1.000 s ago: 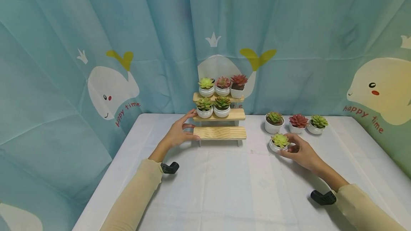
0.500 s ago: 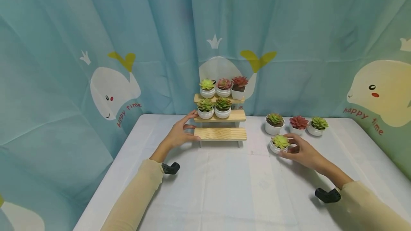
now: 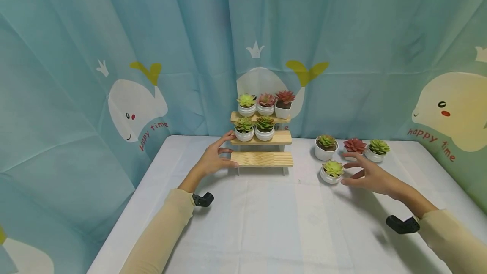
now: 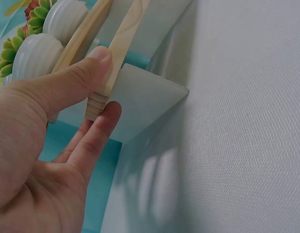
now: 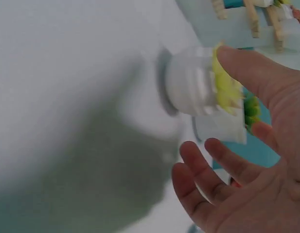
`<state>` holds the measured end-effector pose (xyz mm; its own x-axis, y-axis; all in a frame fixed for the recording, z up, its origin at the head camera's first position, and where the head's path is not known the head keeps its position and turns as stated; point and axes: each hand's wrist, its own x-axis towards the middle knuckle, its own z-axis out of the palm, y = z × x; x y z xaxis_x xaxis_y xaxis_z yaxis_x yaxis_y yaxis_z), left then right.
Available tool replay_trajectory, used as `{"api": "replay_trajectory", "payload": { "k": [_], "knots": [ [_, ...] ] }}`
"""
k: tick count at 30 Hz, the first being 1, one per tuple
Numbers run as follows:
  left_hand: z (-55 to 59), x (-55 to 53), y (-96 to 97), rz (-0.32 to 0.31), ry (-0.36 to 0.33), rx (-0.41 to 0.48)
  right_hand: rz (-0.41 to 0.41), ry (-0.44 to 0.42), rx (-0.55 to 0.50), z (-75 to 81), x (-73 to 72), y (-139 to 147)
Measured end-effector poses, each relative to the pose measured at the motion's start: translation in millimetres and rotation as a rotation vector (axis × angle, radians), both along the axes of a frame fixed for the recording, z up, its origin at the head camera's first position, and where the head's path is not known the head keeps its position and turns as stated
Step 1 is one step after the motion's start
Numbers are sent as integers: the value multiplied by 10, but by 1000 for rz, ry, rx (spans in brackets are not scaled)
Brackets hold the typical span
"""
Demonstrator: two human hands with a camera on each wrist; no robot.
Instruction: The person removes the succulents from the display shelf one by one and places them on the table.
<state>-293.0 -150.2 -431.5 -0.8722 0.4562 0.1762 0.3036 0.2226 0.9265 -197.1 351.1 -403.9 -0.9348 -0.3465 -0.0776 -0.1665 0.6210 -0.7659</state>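
Observation:
At the left end of a three-tier wooden plant stand (image 3: 262,159), my left hand (image 3: 214,157) pinches the lowest board (image 4: 121,43) between thumb and fingers. Several potted succulents in white pots occupy the upper two tiers; the lowest tier's board is bare. My right hand (image 3: 374,176) hovers just right of a light green succulent (image 3: 332,171) standing on the table. Its fingers are spread and relaxed, holding nothing. In the right wrist view, the thumb overlaps the edge of that succulent (image 5: 193,82), with the other fingers away from the pot.
Behind the light green succulent stand a green succulent in a taller pot (image 3: 326,147), a red succulent (image 3: 354,145) partly behind my right hand, and another green succulent (image 3: 377,150). A blue whale-print curtain (image 3: 198,54) hangs behind the white-covered table (image 3: 274,223).
My right hand has let go of the light green succulent and drawn back to the right, its fingers opening. The succulent stays on the table. My left hand keeps its hold on the stand.

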Motion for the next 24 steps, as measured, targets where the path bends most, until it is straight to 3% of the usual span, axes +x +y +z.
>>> {"api": "replay_trajectory", "payload": {
  "k": [5,12,20,24],
  "knots": [
    [1,6,7,-3,-1,1,20,39,43,146,4,54],
    [20,5,12,3,-17,14,33,176,77,328,-40,92],
    [32,-5,13,8,-16,2,-37,150,96,518,-59,69],
    [30,-7,12,6,-16,5,-63,182,112,587,-82,43]
  ]
}}
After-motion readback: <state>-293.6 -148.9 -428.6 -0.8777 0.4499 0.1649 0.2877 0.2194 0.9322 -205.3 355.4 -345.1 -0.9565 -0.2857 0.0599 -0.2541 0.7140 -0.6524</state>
